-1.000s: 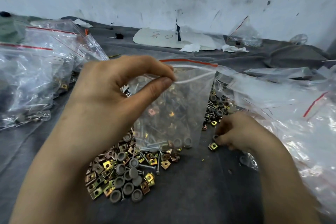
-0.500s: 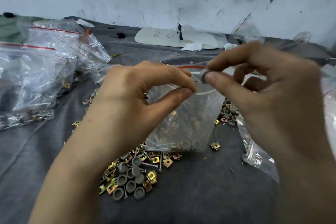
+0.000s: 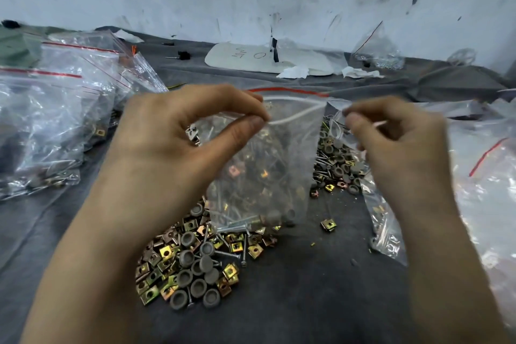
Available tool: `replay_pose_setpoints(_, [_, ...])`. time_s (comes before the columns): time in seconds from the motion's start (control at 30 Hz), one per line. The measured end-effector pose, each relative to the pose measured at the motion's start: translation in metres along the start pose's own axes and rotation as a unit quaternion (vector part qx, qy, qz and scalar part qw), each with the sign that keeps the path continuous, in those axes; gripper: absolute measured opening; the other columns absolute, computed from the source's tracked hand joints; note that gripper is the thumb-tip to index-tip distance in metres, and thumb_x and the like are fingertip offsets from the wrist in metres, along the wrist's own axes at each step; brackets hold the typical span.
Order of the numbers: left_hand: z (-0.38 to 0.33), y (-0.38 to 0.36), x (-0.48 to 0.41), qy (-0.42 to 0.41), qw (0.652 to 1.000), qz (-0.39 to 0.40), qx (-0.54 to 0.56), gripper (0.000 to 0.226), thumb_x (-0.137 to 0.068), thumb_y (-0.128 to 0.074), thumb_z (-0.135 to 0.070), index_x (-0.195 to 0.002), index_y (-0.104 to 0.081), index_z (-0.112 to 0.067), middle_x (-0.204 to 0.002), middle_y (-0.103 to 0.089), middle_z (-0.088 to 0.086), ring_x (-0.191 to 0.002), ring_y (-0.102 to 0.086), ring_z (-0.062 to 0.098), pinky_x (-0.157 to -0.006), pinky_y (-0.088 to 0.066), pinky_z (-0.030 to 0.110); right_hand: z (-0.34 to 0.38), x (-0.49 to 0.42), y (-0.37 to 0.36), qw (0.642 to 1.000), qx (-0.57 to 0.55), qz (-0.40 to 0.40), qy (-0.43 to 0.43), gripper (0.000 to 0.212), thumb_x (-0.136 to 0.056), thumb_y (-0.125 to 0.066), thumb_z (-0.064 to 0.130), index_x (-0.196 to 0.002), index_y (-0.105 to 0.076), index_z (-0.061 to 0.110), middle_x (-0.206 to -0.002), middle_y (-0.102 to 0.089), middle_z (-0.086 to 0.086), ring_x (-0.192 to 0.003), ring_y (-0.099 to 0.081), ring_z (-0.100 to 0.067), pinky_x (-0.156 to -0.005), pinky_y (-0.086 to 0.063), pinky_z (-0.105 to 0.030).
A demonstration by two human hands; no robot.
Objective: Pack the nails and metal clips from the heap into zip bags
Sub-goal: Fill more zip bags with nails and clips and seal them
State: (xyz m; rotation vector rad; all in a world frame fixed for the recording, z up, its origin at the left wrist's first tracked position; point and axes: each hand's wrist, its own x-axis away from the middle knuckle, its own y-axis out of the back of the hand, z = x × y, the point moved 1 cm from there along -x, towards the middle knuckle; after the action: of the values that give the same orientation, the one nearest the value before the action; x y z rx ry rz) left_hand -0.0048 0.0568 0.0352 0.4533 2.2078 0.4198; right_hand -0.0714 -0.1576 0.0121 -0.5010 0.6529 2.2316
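Observation:
A clear zip bag [image 3: 268, 170] with a red stripe along its mouth hangs upright above the grey cloth, holding several nails, clips and grey caps at its bottom. My left hand [image 3: 178, 131] pinches the bag's left top edge between thumb and forefinger. My right hand [image 3: 391, 137] sits at the bag's right top corner with fingers curled; whether it grips the edge is unclear. The heap [image 3: 195, 262] of brass-coloured metal clips, nails and grey round caps lies below the bag. A second part of the heap [image 3: 335, 165] shows behind the bag's right side.
Filled zip bags [image 3: 55, 126] are piled at the left. Empty clear bags [image 3: 480, 176] lie at the right. At the back a white board [image 3: 251, 58], crumpled paper [image 3: 296, 72] and another small bag [image 3: 377, 50] sit against the wall. One loose clip [image 3: 328, 225] lies alone.
My right hand rose from the heap with a grey piece, brought it to the bag's mouth, and now sits at the bag's right corner without it. My left hand kept its pinch.

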Motion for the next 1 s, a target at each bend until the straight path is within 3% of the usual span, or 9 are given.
replay_pose_setpoints(0.1, [0.003, 0.005, -0.001, -0.007, 1.000, -0.022, -0.010, 0.008, -0.086, -0.064, -0.036, -0.092, -0.070, -0.036, -0.105, -0.070, -0.025, -0.104, -0.064, -0.005, -0.094, -0.050, 0.022, -0.043, 0.003, -0.024, 0.969, 0.146, 0.155, -0.122, 0.016, -0.083, -0.071, 0.010, -0.085, -0.069, 0.026, -0.072, -0.060, 0.016, -0.066, -0.055, 0.001, -0.053, -0.036, -0.008])
replay_pose_setpoints(0.2, [0.006, 0.007, -0.001, -0.005, 1.000, -0.025, -0.018, 0.009, -0.087, -0.063, -0.036, -0.092, -0.070, -0.037, -0.106, -0.068, -0.029, -0.103, -0.063, -0.008, -0.093, -0.048, 0.015, -0.065, 0.010, -0.035, 0.932, 0.211, 0.246, -0.163, 0.024, -0.079, -0.075, 0.009, -0.079, -0.063, 0.029, -0.072, -0.060, 0.015, -0.070, -0.056, -0.006, -0.056, -0.037, -0.015])
replay_pose_setpoints(0.3, [0.007, 0.007, -0.001, -0.003, 1.000, -0.022, -0.009, 0.009, -0.086, -0.063, -0.035, -0.092, -0.070, -0.038, -0.105, -0.069, -0.027, -0.103, -0.064, -0.006, -0.093, -0.049, 0.017, -0.069, 0.009, -0.037, 0.923, 0.251, 0.239, -0.167, 0.028, -0.076, -0.076, 0.007, -0.073, -0.059, 0.030, -0.075, -0.062, 0.012, -0.078, -0.060, -0.014, -0.065, -0.041, -0.025])
replay_pose_setpoints(0.47, [0.008, 0.007, -0.001, -0.002, 1.000, -0.017, -0.004, 0.009, -0.086, -0.063, -0.036, -0.092, -0.071, -0.036, -0.104, -0.070, -0.024, -0.103, -0.065, -0.004, -0.093, -0.050, 0.020, -0.069, 0.009, -0.040, 0.915, 0.278, 0.243, -0.163, 0.027, -0.078, -0.073, 0.007, -0.065, -0.056, 0.024, -0.077, -0.061, 0.004, -0.080, -0.060, -0.021, -0.066, -0.039, -0.025])
replay_pose_setpoints(0.7, [0.008, 0.004, -0.002, -0.003, 1.000, -0.013, 0.007, 0.008, -0.086, -0.064, -0.034, -0.090, -0.071, -0.034, -0.103, -0.071, -0.022, -0.104, -0.066, -0.001, -0.095, -0.051, 0.029, -0.063, 0.013, -0.044, 0.923, 0.273, 0.208, -0.172, 0.015, -0.080, -0.072, 0.015, -0.080, -0.058, 0.021, -0.084, -0.063, 0.000, -0.081, -0.061, -0.023, -0.075, -0.051, -0.036])
replay_pose_setpoints(0.77, [0.009, 0.004, -0.002, -0.003, 1.000, -0.014, 0.009, 0.008, -0.086, -0.064, -0.034, -0.091, -0.071, -0.034, -0.103, -0.071, -0.022, -0.104, -0.066, 0.000, -0.096, -0.051, 0.032, -0.059, 0.013, -0.045, 0.929, 0.260, 0.205, -0.165, 0.016, -0.080, -0.073, 0.015, -0.080, -0.058, 0.020, -0.082, -0.062, 0.001, -0.078, -0.060, -0.021, -0.071, -0.051, -0.035])
replay_pose_setpoints(0.87, [0.008, 0.004, -0.001, -0.003, 1.000, -0.010, 0.009, 0.009, -0.086, -0.064, -0.034, -0.092, -0.071, -0.033, -0.103, -0.072, -0.020, -0.105, -0.065, 0.000, -0.096, -0.051, 0.033, -0.045, 0.007, -0.035, 0.962, 0.173, 0.154, -0.144, 0.020, -0.079, -0.074, 0.014, -0.073, -0.057, 0.023, -0.072, -0.061, 0.008, -0.066, -0.057, -0.008, -0.055, -0.042, -0.021])
replay_pose_setpoints(0.93, [0.005, 0.002, 0.000, 0.001, 1.000, 0.001, 0.015, 0.011, -0.085, -0.064, -0.035, -0.090, -0.073, -0.032, -0.104, -0.072, -0.018, -0.106, -0.065, 0.002, -0.097, -0.050, 0.033, -0.026, 0.002, -0.023, 0.988, 0.035, 0.101, -0.109, 0.017, -0.079, -0.073, 0.012, -0.075, -0.062, 0.025, -0.069, -0.064, 0.010, -0.064, -0.058, -0.003, -0.056, -0.043, -0.014])
replay_pose_setpoints(1.0, [0.002, -0.001, 0.000, 0.008, 1.000, 0.013, 0.015, 0.014, -0.084, -0.064, -0.039, -0.092, -0.073, -0.033, -0.104, -0.072, -0.019, -0.106, -0.064, -0.001, -0.098, -0.049, 0.028, 0.000, 0.002, -0.011, 0.989, -0.124, 0.063, -0.045, 0.012, -0.078, -0.072, 0.015, -0.077, -0.067, 0.025, -0.067, -0.066, 0.012, -0.062, -0.056, -0.001, -0.058, -0.045, -0.014])
